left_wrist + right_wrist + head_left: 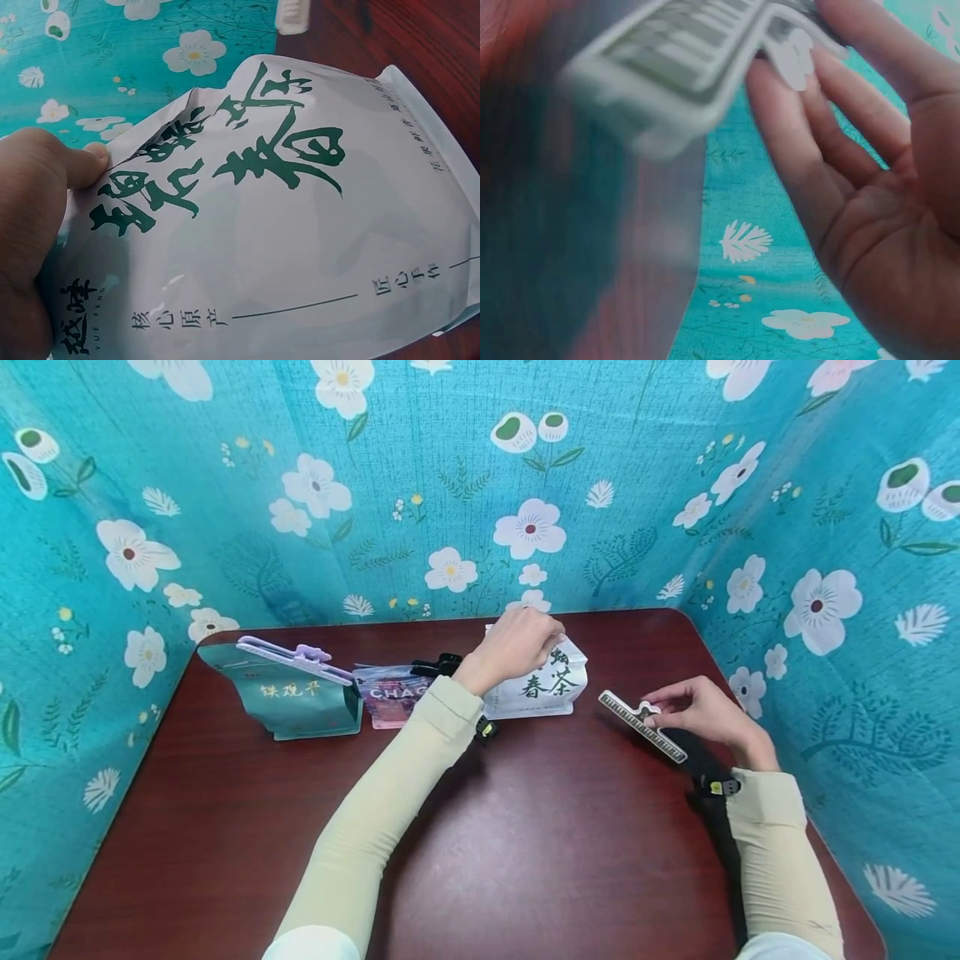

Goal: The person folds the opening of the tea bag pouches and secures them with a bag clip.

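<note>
A white tea bag (pixel 536 689) with green characters stands near the back of the table. My left hand (pixel 516 643) pinches its folded top edge; in the left wrist view the thumb (pixel 90 161) presses on the top corner of the bag. To the right, my right hand (pixel 697 714) holds a long white bag clip (pixel 642 727) by its small handle, tilted above the table. The right wrist view shows this clip (pixel 682 67), blurred, with a dark-and-white striped pattern along its bar, its handle between thumb and fingers.
A green tea bag (pixel 300 702) with a lilac clip (pixel 296 660) across its top stands at the left. Between it and the white bag is a smaller pink and purple bag (pixel 390 697) with a black clip (pixel 437 667). A flowered turquoise cloth (pixel 450 485) surrounds the dark red table (pixel 525 843).
</note>
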Demonstrator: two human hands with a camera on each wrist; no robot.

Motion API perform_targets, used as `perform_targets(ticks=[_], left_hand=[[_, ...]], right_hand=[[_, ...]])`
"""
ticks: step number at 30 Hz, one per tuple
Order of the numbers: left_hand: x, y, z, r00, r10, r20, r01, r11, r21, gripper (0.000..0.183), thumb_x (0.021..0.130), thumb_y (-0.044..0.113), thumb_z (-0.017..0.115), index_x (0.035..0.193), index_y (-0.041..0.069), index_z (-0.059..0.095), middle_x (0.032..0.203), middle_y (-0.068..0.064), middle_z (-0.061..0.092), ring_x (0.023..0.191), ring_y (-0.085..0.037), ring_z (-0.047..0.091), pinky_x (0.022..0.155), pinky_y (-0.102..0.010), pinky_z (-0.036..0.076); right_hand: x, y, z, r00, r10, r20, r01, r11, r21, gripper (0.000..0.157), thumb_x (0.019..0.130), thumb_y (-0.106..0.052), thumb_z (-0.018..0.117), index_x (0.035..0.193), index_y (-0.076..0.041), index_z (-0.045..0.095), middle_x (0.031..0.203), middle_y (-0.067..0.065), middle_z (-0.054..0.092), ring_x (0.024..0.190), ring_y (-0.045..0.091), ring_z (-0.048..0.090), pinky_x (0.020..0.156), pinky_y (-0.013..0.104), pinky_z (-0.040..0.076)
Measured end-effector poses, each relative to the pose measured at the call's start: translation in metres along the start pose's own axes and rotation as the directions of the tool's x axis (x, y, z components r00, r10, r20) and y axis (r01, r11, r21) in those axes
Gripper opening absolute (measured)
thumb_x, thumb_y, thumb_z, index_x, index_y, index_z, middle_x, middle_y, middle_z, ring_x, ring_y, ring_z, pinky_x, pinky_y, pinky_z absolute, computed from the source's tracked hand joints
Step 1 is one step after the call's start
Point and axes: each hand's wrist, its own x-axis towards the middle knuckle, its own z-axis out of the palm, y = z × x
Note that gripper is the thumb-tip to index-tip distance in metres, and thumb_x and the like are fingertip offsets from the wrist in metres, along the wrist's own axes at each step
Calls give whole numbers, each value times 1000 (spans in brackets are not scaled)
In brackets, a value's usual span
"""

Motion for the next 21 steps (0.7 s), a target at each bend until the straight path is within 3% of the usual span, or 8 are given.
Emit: perform_targets(ticks=[6, 9, 17, 21], left_hand=[[0, -1, 1, 1000, 1, -7, -1, 1000, 8, 25, 105, 15, 55, 101, 10, 80, 68, 1, 64, 62, -11, 52, 62, -26, 41], [0, -1, 1, 1000, 3, -4, -3, 1000, 11, 24, 105, 15, 56, 104, 10, 80, 72, 1, 68, 64, -11, 55, 64, -26, 43], [-1, -1, -2, 1000, 0, 4, 0, 1000, 10, 24, 105, 16, 56, 107, 9, 79, 76, 1, 70, 67, -12, 59, 67, -27, 47], [-1, -1, -1, 1000, 3, 8, -3, 1000, 9, 24, 105, 17, 56, 106, 10, 79, 73, 1, 68, 67, -13, 58, 68, -28, 47]], right_hand=[[4, -11, 3, 978, -15, -207, 33, 996, 81, 32, 80, -16, 88, 109, -6, 78, 88, 7, 75, 71, 14, 68, 65, 22, 57], [7, -17, 5, 963, -40, -266, 73, 991, 116, 29, 82, -13, 86, 109, -4, 77, 90, 6, 76, 72, 12, 70, 67, 19, 58], [21, -30, 10, 941, -75, -329, 141, 973, 181, 30, 84, -6, 83, 112, -1, 74, 96, 1, 75, 81, 4, 72, 76, 15, 55], [25, -41, 13, 932, -127, -341, 193, 967, 167, 36, 82, 2, 82, 116, 4, 73, 103, 11, 76, 82, 3, 71, 74, 16, 56]])
